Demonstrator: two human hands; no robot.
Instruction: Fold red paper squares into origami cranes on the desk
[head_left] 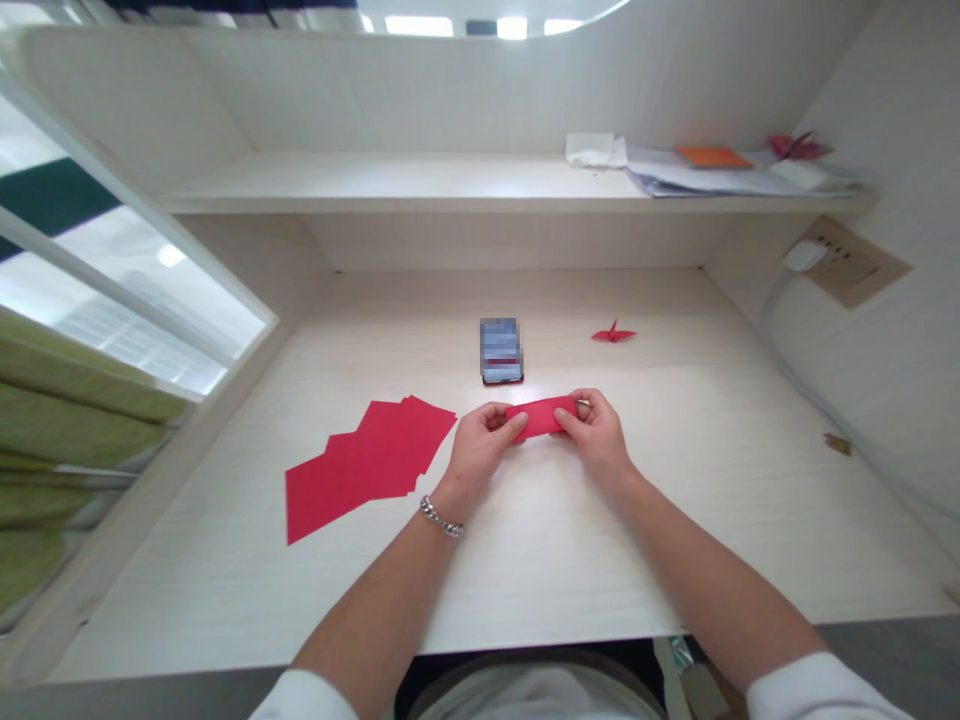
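Observation:
A red sheet of paper (538,418), folded into a narrow strip, is held between my two hands over the desk. My left hand (484,440) pinches its left end, thumb on top and fingers behind. At the right end, my right hand (596,428) grips it the same way, its thumb pressing on the near face. Fanned out to the left lie several flat red paper sheets (367,455). Beyond my hands rests a phone (501,350) with its screen lit. A small red origami crane (614,334) stands to the phone's right.
Above the desk (555,560) runs a shelf (397,185) with papers (652,172), an orange sheet (714,157), folded white tissue (596,150) and another red paper crane (799,147). A charger (805,256) with a cable is plugged into the right wall. A green curtain (67,440) hangs left.

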